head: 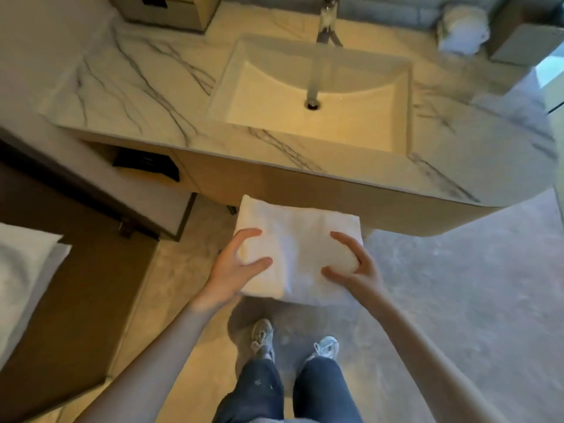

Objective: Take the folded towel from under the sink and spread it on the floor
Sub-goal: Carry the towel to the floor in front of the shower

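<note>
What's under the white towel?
The left hand and right hand grip the towel at its near edge; some fingers lie on top, the rest are hidden beneath. Below is the floor, partly covered from view.

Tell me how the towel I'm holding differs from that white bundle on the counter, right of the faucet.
The folded towel is a flat, neat rectangle; the white bundle looks bunched or rolled and lumpy. The folded towel is held off the floor by the left hand and the right hand; the white bundle rests on the countertop, untouched. Both look like white cloth.
</note>
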A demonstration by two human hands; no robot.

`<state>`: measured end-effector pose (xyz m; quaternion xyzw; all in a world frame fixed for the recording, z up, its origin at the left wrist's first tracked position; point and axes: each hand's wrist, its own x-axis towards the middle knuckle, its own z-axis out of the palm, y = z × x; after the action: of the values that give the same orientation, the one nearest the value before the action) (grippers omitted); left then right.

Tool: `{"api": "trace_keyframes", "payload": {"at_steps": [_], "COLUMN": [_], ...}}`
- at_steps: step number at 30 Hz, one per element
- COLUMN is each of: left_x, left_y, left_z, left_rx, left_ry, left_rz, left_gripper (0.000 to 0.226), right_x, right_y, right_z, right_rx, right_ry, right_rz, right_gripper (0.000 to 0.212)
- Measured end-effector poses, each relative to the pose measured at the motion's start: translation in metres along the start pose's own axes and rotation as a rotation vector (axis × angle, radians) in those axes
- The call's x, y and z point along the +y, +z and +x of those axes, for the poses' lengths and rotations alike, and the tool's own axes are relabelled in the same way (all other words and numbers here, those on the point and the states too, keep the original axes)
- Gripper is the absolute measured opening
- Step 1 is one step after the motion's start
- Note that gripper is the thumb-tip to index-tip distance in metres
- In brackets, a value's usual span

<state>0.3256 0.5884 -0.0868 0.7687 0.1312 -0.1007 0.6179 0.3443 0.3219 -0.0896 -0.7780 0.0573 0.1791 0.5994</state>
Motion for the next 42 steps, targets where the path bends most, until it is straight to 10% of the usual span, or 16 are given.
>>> {"api": "trace_keyframes", "payload": {"at_steps": [10, 23, 42], "left_x": [0.084, 0.068, 0.043], "left_y": [-0.076, -0.166, 0.052], "left_z": [-0.043, -0.128, -0.288], "left_rx": [0.221, 0.777, 1.527], "left_ry": [0.173, 0.139, -0.281], "left_rz": [0.069, 0.099, -0.036], "left_gripper": [0.05, 0.051, 0.048], "right_x": [-0.124, -0.208, -0.16], "right_y": [0.025, 0.15, 0.161], "right_z": [-0.009, 0.043, -0.022], "right_rx": [-0.029, -0.558, -1.416], "right_ry": [-0.243, -0.555, -0.663], "right_rz": [-0.079, -0.188, -0.372], "right_gripper": [0.067, 0.062, 0.064]}}
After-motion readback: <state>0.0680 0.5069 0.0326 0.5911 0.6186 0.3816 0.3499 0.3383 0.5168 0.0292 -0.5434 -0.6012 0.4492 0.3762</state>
